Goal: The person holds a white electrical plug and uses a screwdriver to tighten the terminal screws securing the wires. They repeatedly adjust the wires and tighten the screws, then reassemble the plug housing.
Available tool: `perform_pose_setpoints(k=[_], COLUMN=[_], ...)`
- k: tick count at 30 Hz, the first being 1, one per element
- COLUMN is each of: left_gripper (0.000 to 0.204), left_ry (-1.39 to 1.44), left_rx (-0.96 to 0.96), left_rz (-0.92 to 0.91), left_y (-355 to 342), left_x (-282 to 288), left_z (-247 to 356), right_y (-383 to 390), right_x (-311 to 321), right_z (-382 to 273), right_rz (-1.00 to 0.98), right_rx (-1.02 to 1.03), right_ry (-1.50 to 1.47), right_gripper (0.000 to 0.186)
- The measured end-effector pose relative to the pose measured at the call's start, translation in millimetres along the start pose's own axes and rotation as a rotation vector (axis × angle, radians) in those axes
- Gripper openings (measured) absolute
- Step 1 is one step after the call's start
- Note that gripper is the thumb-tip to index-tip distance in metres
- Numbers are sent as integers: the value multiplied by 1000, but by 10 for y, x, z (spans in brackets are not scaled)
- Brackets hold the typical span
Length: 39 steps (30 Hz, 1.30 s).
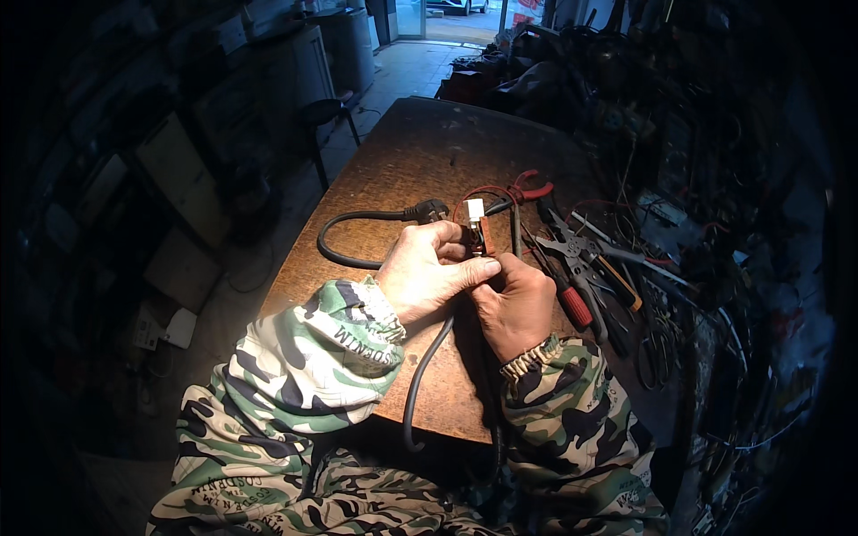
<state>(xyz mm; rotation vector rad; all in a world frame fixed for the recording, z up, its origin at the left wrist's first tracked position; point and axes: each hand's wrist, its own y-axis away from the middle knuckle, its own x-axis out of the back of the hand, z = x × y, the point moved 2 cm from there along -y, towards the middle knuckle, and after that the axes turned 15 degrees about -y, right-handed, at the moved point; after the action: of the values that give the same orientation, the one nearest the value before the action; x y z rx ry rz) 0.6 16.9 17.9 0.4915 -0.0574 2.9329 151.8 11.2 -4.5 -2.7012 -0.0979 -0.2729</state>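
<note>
Gripping a small brown-and-white part (pixel 477 230) in both hands, left hand (pixel 427 272) and right hand (pixel 517 304), you worked near the worn wooden desk's (pixel 420 152) right edge, pliers (pixel 572 246) beside, dim cluttered workshop around.

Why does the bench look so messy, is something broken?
Nothing looks broken. The odd part is the right side of the wooden bench: pliers, a red-handled screwdriver and loose wires lie jumbled together. Both hands hold a small brown part beside a black cable.
</note>
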Motion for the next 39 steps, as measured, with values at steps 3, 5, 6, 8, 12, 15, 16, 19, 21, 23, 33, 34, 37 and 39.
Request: perform_pose_setpoints(k=[3, 5, 6, 8, 12, 15, 16, 19, 21, 23, 33, 34, 37, 39], left_gripper=[41, 35, 33, 33, 37, 38, 37, 37, 37, 37, 35, 34, 34, 34], left_ry=[44, -6, 19, 20, 123, 199, 164, 120, 107, 85, 544, 584, 660, 653], left_rx=[18, -12, -19, 1, 5, 40, 36, 2, -3, 17, 46, 29, -2, -1], left_rz=[16, 107, 104, 48, 95, 111, 111, 108, 105, 112, 45, 21, -27, -41], left_y=[-8, -16, -45, -42, -67, -58, -60, -84, -94, -84, -52, -83, -135, -143], left_x=[-9, -6, -4, -3, -24, -64, -62, -34, -32, -31, 54, 39, 39, 55], left_z=[-39, -96, -142, -62, -127, -108, -118, -175, -188, -153, -208, -243, -341, -347], right_y=[16, 6, -2, 12, -3, -1, 6, 11, 15, 9, -236, -252, -275, -262], right_x=[-12, -11, -10, 5, 3, 26, 20, 3, 9, 8, 409, 510, 702, 767], right_z=[-44, -123, -110, -96, -127, -89, -88, -112, -123, -114, -272, -280, -251, -175], right_rz=[-19, -53, -64, -57, -40, -29, -27, -22, -23, -38, -93, -78, -143, -229], right_rx=[33, 24, 48, 74, 143, 144, 152, 172, 171, 165, 77, 50, -111, -178], right_ry=[52, 54, 40, 67, 98, 169, 167, 163, 167, 169, 491, 623, 883, 974], right_gripper=[19, 20, 20, 19, 17, 16, 17, 18, 19, 20, 24, 24, 27, 27])
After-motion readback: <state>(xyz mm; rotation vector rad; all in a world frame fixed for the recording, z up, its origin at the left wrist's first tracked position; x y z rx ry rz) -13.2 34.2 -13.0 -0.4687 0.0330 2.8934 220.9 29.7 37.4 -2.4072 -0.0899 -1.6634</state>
